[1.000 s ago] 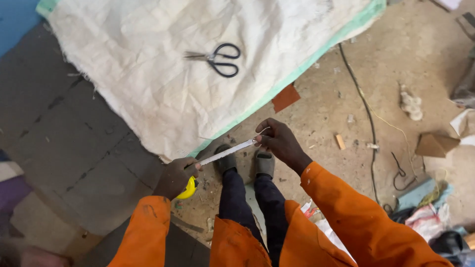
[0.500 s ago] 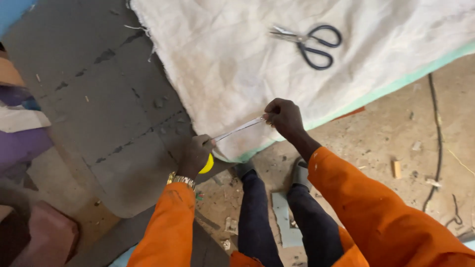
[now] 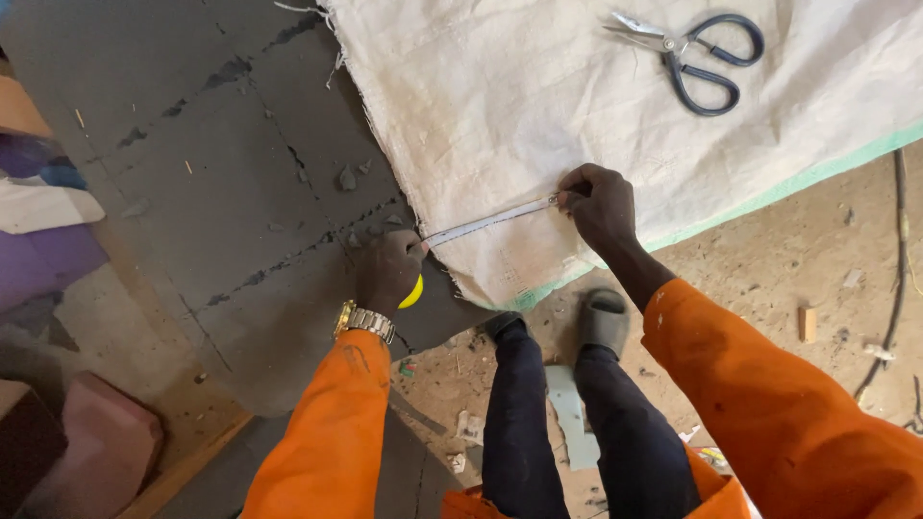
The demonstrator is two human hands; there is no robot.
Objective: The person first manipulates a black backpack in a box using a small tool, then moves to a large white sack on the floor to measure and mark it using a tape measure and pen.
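Observation:
My left hand (image 3: 386, 271) grips a yellow tape measure case (image 3: 413, 293) at the left edge of a white woven sack cloth (image 3: 538, 106). The metal tape blade (image 3: 488, 221) stretches across the cloth's near corner to my right hand (image 3: 598, 204), which pinches the blade's end down on the cloth. The cloth has a green border (image 3: 769, 197) and lies partly over a dark grey foam sheet (image 3: 212, 192). Black-handled scissors (image 3: 694, 56) rest on the cloth, far from both hands. I wear orange sleeves and a metal wristwatch (image 3: 363, 321).
My feet in dark slippers (image 3: 604, 317) stand on a dirt floor (image 3: 808, 259) strewn with scraps and a small wood block (image 3: 807, 324). A black cable (image 3: 899, 269) runs along the right. Purple and pink foam pieces (image 3: 58, 259) lie at the left.
The view has swung so the cloth and scissors sit farther right. My hands carried the tape from beyond the cloth's corner onto the cloth, the blade now lying across it.

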